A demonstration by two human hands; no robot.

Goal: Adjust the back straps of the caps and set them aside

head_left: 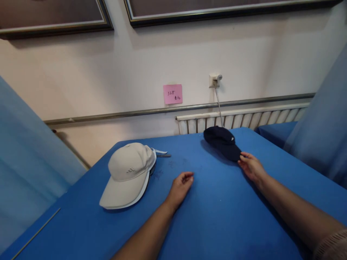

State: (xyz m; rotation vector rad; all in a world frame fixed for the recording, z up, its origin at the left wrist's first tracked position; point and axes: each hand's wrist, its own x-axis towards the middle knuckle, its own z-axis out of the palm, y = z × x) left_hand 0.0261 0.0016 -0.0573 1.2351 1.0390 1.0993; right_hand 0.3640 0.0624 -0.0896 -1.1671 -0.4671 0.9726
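My right hand (252,167) pinches the edge of the brim of a dark navy baseball cap (221,142), which is at the far right of the blue table (208,216). A small white logo shows on the cap. My left hand (180,187) is over the middle of the table, fingers loosely curled and a gap between them and the thumb, holding nothing that I can see. To its left, a beige baseball cap (130,162) sits on top of other caps. Beneath it, a light-coloured brim and a dark one peek out, and straps stick out at the back.
Behind the table are a wall with a metal rail (130,114), a white radiator (244,119) and a socket (214,81) with a cord. A pink note (172,94) is stuck above the rail. Blue curtains (24,159) hang at both sides. A thin rod (36,233) lies front left.
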